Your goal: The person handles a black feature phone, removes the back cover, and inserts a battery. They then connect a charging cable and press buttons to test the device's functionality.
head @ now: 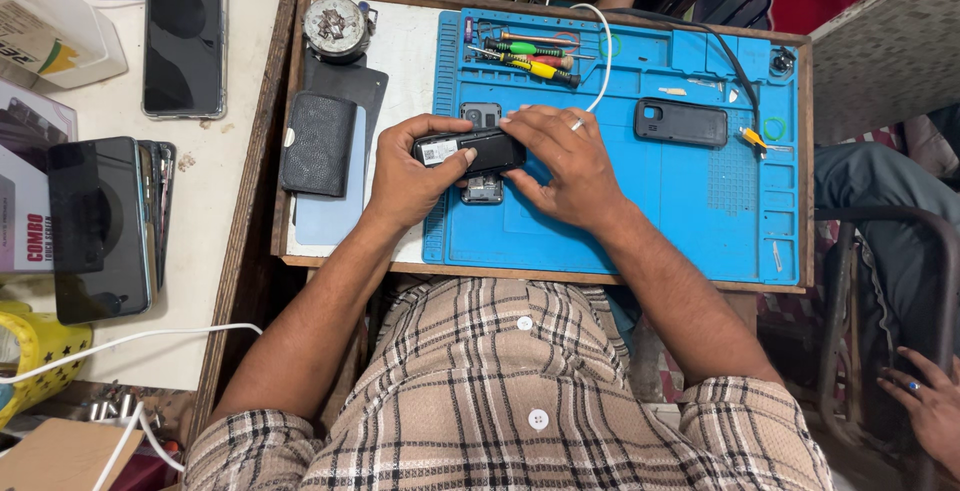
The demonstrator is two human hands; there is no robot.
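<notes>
Both hands at frame centre: left hand (408,176) and right hand (562,159) pinch a small black phone (478,150) over the blue mat (690,221). Screwdrivers (530,56) above, black back cover (681,122) right, wallet (318,143) left on the bench (400,51).

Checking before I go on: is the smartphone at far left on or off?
Appears off: the smartphone lies flat, its screen dark.

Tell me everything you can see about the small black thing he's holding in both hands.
The small black device is a slim, rectangular block, seemingly plastic, with a pale label at its left end. It lies level over the blue work mat, above a grey phone part. The left hand grips its left end; the right hand presses its right end.
</notes>
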